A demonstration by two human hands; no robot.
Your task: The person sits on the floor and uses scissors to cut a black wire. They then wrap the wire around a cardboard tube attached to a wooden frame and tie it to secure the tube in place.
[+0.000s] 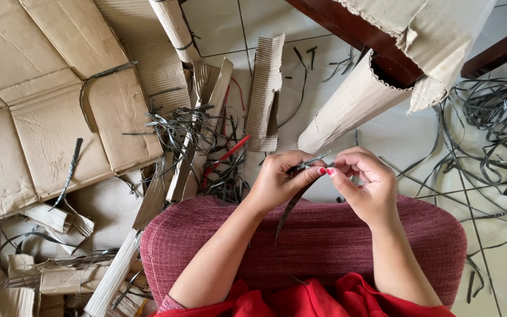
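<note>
I held both forearms out over the red cushion, wrists bent inward. My left hand and right hand met thumb to thumb, fingertips pinched tight on a thin grey strap that trailed down across the cushion toward my lap.

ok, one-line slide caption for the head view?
Both hands pinch a thin dark strip above a red cushion, cardboard scraps around.
</note>
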